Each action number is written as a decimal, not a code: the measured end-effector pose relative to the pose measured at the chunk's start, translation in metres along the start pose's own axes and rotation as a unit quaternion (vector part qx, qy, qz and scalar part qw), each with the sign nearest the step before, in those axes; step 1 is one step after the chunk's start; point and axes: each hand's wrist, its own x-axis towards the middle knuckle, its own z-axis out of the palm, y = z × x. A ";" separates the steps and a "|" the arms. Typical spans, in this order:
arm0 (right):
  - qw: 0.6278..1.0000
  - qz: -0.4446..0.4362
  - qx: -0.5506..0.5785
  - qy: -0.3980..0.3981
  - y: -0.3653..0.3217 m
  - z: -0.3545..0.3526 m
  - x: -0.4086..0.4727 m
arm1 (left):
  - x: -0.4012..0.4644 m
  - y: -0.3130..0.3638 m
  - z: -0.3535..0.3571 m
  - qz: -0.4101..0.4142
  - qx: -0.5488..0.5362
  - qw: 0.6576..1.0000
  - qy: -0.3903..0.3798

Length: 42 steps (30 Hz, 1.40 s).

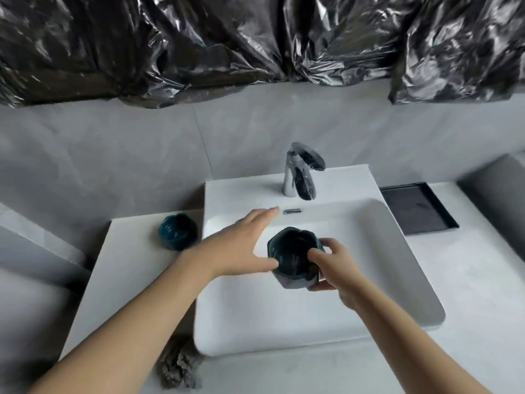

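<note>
A dark teal cup with a scalloped rim is held over the white sink basin. My right hand grips it from the right, thumb over the rim and fingers round the side. My left hand reaches over the basin with straight fingers pointing toward the back of the sink; its thumb touches the cup's left edge. A second dark teal cup stands on the white counter to the left of the sink.
A chrome faucet rises behind the basin, above an overflow slot. A black tray lies on the counter at the right. A grey cloth hangs at the front left. Black plastic sheeting covers the wall above.
</note>
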 end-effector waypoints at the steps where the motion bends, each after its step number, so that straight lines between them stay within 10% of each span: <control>1: 0.999 0.003 0.018 0.033 0.003 -0.009 0.004 | 0.013 0.011 -0.005 -0.006 0.001 0.999 0.038; 21: 0.987 -0.030 0.146 0.056 0.007 -0.050 0.071 | 0.163 0.037 -0.020 0.106 0.311 0.885 0.329; 28: 0.981 -0.040 0.178 0.068 0.004 -0.045 0.081 | 0.170 0.024 -0.031 0.084 0.093 0.933 0.337; 32: 0.977 -0.049 0.198 0.058 0.002 -0.045 0.082 | 0.155 0.012 0.010 -0.103 -0.121 0.921 0.355; 36: 0.971 -0.054 0.227 0.049 0.002 -0.039 0.083 | 0.141 0.016 0.041 -0.206 -0.384 0.895 0.093; 42: 0.968 -0.036 0.249 0.022 0.003 -0.029 0.083 | 0.133 0.016 0.052 -0.156 -0.337 0.924 0.087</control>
